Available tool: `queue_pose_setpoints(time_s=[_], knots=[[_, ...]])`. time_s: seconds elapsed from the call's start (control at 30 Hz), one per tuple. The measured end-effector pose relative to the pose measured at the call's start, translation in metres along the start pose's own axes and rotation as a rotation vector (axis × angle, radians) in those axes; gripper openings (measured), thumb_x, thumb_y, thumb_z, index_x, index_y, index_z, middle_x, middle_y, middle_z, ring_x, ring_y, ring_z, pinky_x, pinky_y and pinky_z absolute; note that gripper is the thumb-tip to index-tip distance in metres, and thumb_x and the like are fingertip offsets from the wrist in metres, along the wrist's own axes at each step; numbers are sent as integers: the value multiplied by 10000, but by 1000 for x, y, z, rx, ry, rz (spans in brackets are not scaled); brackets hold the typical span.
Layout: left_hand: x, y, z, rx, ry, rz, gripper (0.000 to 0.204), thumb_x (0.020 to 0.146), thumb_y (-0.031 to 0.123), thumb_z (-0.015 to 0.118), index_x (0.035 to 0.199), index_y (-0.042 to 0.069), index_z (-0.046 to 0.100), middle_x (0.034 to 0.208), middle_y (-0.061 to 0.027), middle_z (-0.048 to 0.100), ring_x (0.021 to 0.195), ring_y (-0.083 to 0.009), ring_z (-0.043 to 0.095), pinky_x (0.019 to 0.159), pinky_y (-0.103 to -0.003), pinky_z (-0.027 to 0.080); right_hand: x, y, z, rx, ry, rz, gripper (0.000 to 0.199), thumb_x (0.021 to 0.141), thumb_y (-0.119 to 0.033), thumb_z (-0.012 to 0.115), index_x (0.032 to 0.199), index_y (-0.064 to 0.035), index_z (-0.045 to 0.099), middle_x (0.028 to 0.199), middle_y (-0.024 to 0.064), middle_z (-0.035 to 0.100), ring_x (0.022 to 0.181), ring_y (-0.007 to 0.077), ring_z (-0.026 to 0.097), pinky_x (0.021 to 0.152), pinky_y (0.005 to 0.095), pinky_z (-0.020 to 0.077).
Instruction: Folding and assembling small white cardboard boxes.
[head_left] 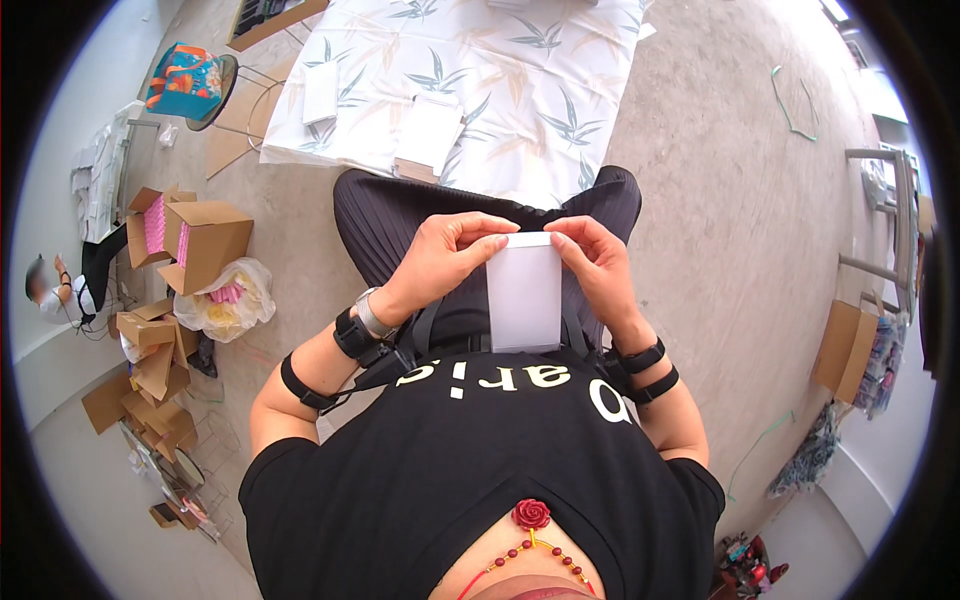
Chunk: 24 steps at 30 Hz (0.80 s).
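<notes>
A narrow white box [525,300] stands in front of my belly above my lap, its near end against my black shirt. My left hand [450,250] pinches the left corner of its far end, thumb on the near face. At the right corner of that same end my right hand [595,255] grips with thumb and fingers. A folded edge or flap runs between the two hands. Beyond my knees, a stack of flat white pieces [428,130] lies on the covered table, and another white box-like piece [321,92] rests to its left.
A leaf-patterned cloth [530,80] covers the table ahead. On the left are a stool with a blue floral bag [187,85], open cardboard boxes [215,240] and a plastic bag [235,305]. Another person [65,290] is at far left. A grey rack [880,210] stands right.
</notes>
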<state>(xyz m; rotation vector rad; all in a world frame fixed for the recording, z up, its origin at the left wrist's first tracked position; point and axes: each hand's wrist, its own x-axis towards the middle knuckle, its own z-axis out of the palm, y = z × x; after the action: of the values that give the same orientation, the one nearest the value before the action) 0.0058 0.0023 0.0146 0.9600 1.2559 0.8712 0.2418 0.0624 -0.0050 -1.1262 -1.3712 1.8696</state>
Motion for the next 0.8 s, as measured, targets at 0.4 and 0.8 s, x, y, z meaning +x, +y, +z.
queue_pose_setpoints(time_s=[0.4, 0.8], knots=[[-1, -7, 0, -180, -12, -92, 255, 1019, 135, 650, 1223, -1, 718, 1073, -55, 752, 948, -84, 685, 836, -244, 566, 4, -10, -3, 11, -57, 65, 159, 1010, -118, 660, 1113, 2, 675, 997, 22, 706, 933, 73, 647, 836, 239, 528], [-7, -8, 3, -61, 19, -54, 238, 1009, 139, 669, 1191, 6, 745, 1002, -36, 760, 877, -58, 652, 775, -207, 521, 1, -9, -7, -132, -91, 23, 135, 984, -85, 705, 1086, 2, 691, 960, 25, 730, 892, 72, 671, 815, 226, 538]])
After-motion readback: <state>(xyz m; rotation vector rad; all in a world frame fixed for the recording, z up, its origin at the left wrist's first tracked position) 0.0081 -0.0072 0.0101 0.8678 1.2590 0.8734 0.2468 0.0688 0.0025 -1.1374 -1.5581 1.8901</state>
